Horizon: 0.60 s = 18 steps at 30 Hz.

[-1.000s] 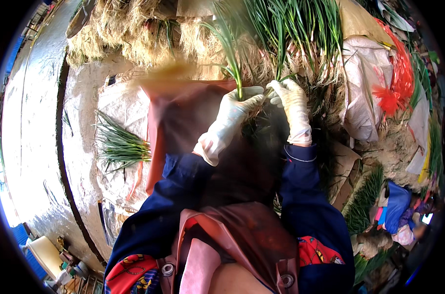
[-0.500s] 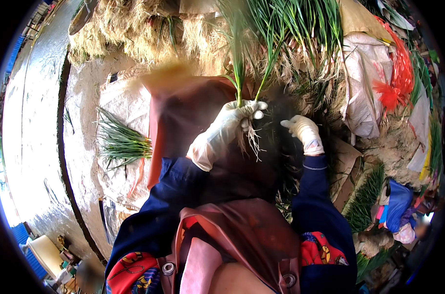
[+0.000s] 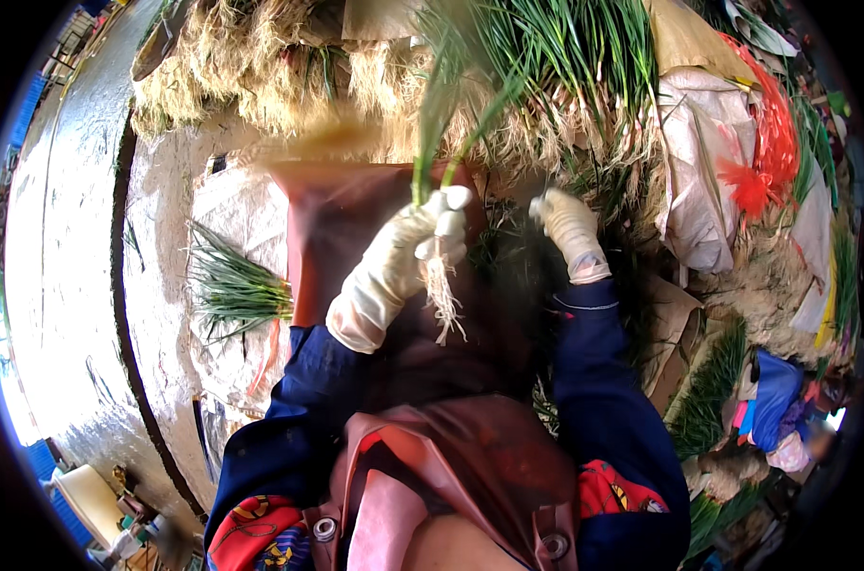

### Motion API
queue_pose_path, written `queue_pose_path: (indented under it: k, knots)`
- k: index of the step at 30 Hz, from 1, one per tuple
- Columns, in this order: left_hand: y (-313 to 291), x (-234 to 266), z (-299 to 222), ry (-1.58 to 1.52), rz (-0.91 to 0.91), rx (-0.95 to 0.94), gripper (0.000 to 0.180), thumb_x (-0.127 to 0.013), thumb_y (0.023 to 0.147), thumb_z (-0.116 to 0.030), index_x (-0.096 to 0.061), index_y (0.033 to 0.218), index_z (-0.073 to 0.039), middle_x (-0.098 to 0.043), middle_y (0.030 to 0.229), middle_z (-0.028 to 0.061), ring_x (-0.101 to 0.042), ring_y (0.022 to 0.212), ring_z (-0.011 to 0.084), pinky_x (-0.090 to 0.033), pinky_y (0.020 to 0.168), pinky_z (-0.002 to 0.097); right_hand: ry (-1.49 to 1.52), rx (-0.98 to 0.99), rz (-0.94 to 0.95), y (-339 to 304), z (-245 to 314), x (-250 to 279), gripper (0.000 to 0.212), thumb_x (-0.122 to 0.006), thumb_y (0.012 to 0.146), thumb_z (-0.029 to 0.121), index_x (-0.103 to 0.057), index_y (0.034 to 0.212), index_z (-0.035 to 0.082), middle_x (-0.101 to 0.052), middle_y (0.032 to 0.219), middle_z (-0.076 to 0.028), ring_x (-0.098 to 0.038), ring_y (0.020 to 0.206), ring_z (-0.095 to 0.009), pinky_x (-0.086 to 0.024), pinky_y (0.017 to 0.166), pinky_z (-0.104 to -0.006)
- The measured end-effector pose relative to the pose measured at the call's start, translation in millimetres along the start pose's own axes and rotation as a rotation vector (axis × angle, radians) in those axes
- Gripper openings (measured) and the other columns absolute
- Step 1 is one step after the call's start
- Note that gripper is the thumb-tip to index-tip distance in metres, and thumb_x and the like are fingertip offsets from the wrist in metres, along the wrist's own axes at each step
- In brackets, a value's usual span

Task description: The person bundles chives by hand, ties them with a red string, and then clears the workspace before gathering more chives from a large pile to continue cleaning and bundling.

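Note:
My left hand [image 3: 394, 257], in a white glove, is closed around a few spring onions [image 3: 422, 176] above the brown apron [image 3: 342, 205]. Their green leaves rise blurred from the fist, and the pale roots [image 3: 440, 300] dangle below it. To the right, my gloved right hand [image 3: 570, 228] is apart from the spring onions, over dark leafy scraps. Its fingers are curled together; what they hold, if anything, is too blurred to make out. A small bunch of green onions [image 3: 237, 285] lies left of the apron on a whitish sack [image 3: 246, 205].
Ahead stretches a row of spring onions [image 3: 584, 52] with roots toward me, beside heaped pale roots [image 3: 204, 71]. A white sack [image 3: 694, 181] and red netting [image 3: 775, 133] stand right. More green onions [image 3: 713, 390] lie lower right. Wet pavement [image 3: 70, 247] runs along the left.
My left hand has moved left and slightly down with the spring onions, which now tilt more. My right hand has shifted a little left and up, its fingers more curled.

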<state>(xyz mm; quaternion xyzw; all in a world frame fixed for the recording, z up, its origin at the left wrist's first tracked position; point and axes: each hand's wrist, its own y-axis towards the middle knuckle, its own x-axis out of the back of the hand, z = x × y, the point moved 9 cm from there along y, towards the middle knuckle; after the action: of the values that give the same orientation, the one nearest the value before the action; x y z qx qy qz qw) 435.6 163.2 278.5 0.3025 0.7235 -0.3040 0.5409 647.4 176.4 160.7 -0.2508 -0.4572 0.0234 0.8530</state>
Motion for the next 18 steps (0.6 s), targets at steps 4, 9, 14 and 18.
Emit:
queue_pose_path:
  k: [4,9,14,18]
  knots:
    - [-4.4,-2.7,-62.7,0.093,-0.01,-0.383,0.031,-0.049,0.093,-0.03,-0.054,0.112,-0.006,-0.039,0.064,-0.0055,-0.033,0.058,0.0067,-0.032,0.057,0.0228,-0.148,-0.082,-0.223,-3.5,41.8,44.2,0.035,-0.062,0.08,0.045,-0.062,0.096,0.014,-0.066,0.085,-0.007,-0.062,0.077,-0.022,-0.046,0.072,-0.0328]
    - [22.0,47.5,-43.5,0.182,-0.328,-0.18,0.041,-0.049,0.093,-0.03,-0.048,0.122,0.0,-0.036,0.059,-0.0038,-0.033,0.06,0.01,-0.031,0.056,0.0224,-0.383,-0.04,-0.529,55.7,101.8,97.1,0.034,-0.06,0.081,0.046,-0.062,0.089,0.013,-0.061,0.067,-0.003,-0.054,0.057,-0.016,-0.043,0.054,-0.031]
    - [19.1,47.8,-43.2,0.259,-0.213,-0.202,0.04,-0.049,0.093,-0.026,-0.05,0.122,0.001,-0.048,0.068,-0.0006,-0.048,0.07,0.0123,-0.042,0.07,0.0266,0.625,0.113,-0.377,70.1,63.2,104.2,0.012,-0.064,0.083,0.021,-0.066,0.089,0.012,-0.067,0.087,-0.004,-0.061,0.079,-0.014,-0.05,0.065,-0.0282]
    - [20.5,40.2,-44.0,0.277,-0.24,-0.208,0.041,-0.051,0.092,-0.026,-0.049,0.123,0.0,-0.061,0.087,0.0053,-0.058,0.081,0.0172,-0.048,0.08,0.0336,1.331,0.209,-0.008,59.8,58.0,95.9,0.019,-0.061,0.085,0.013,-0.063,0.098,-0.001,-0.066,0.088,-0.009,-0.062,0.077,-0.015,-0.05,0.07,-0.0256]
